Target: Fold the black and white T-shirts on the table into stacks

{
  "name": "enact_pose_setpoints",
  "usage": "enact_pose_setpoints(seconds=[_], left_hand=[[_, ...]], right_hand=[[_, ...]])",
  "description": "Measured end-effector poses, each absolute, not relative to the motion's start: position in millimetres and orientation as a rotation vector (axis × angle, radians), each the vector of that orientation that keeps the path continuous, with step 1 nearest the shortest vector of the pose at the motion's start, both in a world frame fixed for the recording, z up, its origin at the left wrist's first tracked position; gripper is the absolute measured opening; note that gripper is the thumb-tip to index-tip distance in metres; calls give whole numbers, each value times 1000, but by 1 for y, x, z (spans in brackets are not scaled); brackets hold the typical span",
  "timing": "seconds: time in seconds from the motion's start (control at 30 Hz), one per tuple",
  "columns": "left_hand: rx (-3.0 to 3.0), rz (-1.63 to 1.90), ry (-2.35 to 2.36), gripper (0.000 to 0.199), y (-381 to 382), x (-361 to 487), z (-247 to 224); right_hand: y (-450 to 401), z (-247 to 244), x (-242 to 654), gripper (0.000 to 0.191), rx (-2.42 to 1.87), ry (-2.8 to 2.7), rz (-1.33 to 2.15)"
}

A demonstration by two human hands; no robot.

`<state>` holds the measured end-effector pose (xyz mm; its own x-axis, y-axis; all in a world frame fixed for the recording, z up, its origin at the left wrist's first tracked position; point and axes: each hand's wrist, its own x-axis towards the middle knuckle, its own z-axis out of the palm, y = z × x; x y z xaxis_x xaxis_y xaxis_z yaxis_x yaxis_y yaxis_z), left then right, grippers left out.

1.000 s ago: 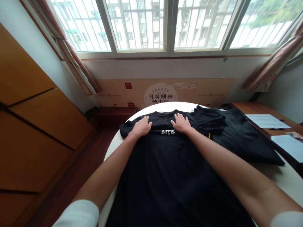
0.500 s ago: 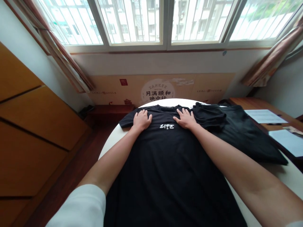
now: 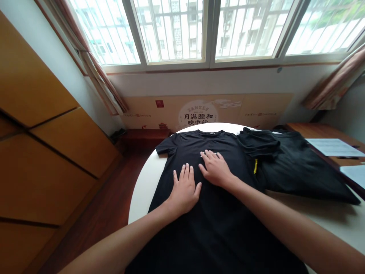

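A black T-shirt (image 3: 205, 220) lies spread out on a white round table (image 3: 142, 190), its collar at the far edge. My left hand (image 3: 184, 190) rests flat on the middle of the shirt, fingers stretched out. Farther up and to the right, my right hand (image 3: 214, 167) lies on the chest with its fingers spread, covering most of the white print. Neither hand grips the cloth. The shirt's left sleeve reaches over the table's rim; its right sleeve lies against a folded black garment (image 3: 302, 171). Near that sleeve shows a small yellow strip (image 3: 255, 166).
On the right, a wooden desk (image 3: 302, 127) carries white papers (image 3: 333, 147) and a dark pen. Wooden cabinets (image 3: 51, 152) stand at the left. Beyond the table are a printed panel (image 3: 168, 110) on the wall, curtains (image 3: 99, 82) and barred windows.
Both hands have slid from the shoulders down the shirt towards me and closer together. My right hand now hides most of the print. The yellow strip has come into view.
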<state>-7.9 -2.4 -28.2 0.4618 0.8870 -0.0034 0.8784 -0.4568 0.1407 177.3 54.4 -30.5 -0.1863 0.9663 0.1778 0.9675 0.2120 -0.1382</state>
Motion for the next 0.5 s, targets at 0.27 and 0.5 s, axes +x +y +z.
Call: enact_pose_setpoints(seconds=[0.27,0.5], left_hand=[[2464,358,1975,58,65,-60,-8],[2383,141,2407,48,89,-85,-1]], right_hand=[[-77,-23,163,73,-1324,-2613,251],[-154,-68,149,55,-733,-2638,-233]])
